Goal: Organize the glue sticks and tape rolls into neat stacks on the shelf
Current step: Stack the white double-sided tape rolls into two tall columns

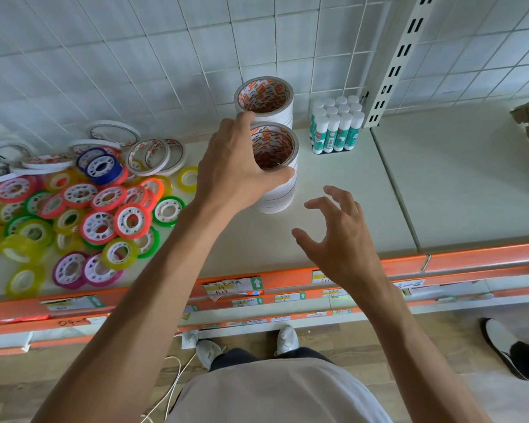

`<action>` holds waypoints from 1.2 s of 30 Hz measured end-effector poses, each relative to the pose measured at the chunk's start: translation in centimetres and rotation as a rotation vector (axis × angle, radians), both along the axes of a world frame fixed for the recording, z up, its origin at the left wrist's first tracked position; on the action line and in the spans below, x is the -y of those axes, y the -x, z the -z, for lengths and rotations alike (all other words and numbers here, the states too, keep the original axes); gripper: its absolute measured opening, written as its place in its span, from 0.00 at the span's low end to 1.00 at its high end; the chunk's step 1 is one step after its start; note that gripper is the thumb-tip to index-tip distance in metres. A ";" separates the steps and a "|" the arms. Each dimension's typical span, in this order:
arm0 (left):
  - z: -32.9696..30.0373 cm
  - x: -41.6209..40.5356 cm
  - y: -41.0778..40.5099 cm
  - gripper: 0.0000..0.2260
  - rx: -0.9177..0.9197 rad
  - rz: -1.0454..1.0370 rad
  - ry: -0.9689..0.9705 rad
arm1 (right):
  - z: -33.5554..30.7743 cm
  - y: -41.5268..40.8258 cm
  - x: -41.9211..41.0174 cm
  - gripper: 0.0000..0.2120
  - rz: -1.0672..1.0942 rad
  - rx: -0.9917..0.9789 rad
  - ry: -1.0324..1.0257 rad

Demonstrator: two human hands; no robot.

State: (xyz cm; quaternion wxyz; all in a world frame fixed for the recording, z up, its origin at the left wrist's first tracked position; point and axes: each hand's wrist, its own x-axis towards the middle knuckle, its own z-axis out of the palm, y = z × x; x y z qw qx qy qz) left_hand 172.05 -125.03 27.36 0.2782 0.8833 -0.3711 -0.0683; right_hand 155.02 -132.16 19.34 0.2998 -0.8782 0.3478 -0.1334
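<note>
On the pale shelf (333, 209), two stacks of white tape rolls are stood upright, one behind the other. The front stack (280, 190) is gripped near its top by the left hand (242, 166), with the thumb curled across the near rim and the fingers wrapped round the far side; one fingertip appears to touch the rear stack (264, 97), although contact cannot be confirmed from this angle. The right hand (336, 236) is held above the shelf, just to the right of and nearer than the front stack, with its fingers spread and loosely bent and nothing held in it. A block of glue sticks (336, 126) is set upright in tidy rows to the right of the tape stacks, close to the tiled back wall (135, 56) and beside the slotted shelf upright (400, 56). A loose heap of small coloured tape rolls (83, 209) is spread over the left part of the shelf, with several thin white rolls (148, 155) lying behind it, well apart from the right hand.
</note>
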 end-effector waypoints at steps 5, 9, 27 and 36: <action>-0.1 -0.1 0.1 0.41 -0.020 -0.006 0.014 | 0.0 -0.1 0.0 0.22 -0.003 -0.001 -0.012; 0.2 0.0 -0.1 0.39 -0.025 0.011 0.020 | 0.0 -0.2 0.1 0.22 0.008 0.009 -0.007; 0.7 -0.1 -0.5 0.38 -0.011 0.006 0.007 | -1.3 -1.7 1.8 0.31 0.010 0.018 0.115; 0.9 -0.4 -0.6 0.41 -0.029 0.014 0.010 | -2.8 -2.5 2.9 0.31 0.002 0.060 0.163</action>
